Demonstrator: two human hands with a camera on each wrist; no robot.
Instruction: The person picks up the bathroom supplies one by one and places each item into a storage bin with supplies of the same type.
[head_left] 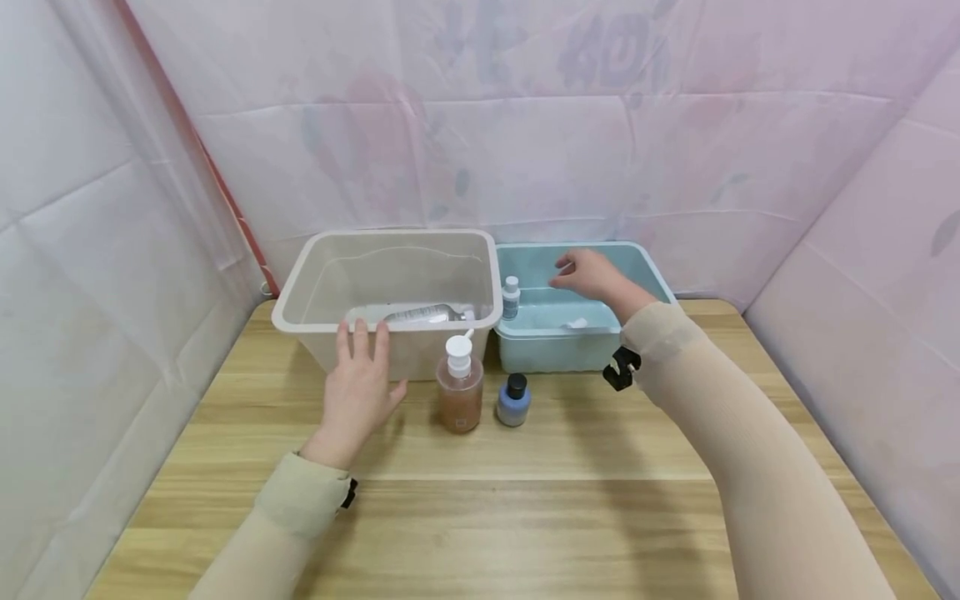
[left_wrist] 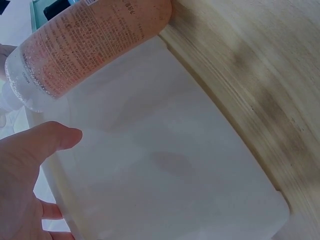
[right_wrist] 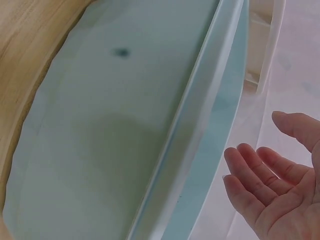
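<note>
My left hand (head_left: 358,385) lies flat with straight fingers against the front wall of the translucent white bin (head_left: 300,321); its thumb and palm (left_wrist: 22,170) show beside that wall (left_wrist: 165,165). My right hand (head_left: 588,273) hovers empty over the teal bin (head_left: 555,350), fingers relaxed (right_wrist: 272,185), above the teal rim (right_wrist: 200,135). A pink pump bottle (head_left: 460,387) (left_wrist: 90,42) stands on the table just right of my left hand. A small blue bottle with a black cap (head_left: 514,400) stands next to it.
A clear bottle (head_left: 423,314) lies inside the white bin. A small white-capped bottle (head_left: 511,297) stands in the teal bin's left corner, with a small white item (head_left: 576,323) on its floor. Wooden table (head_left: 525,508); pink sheeting walls close on three sides.
</note>
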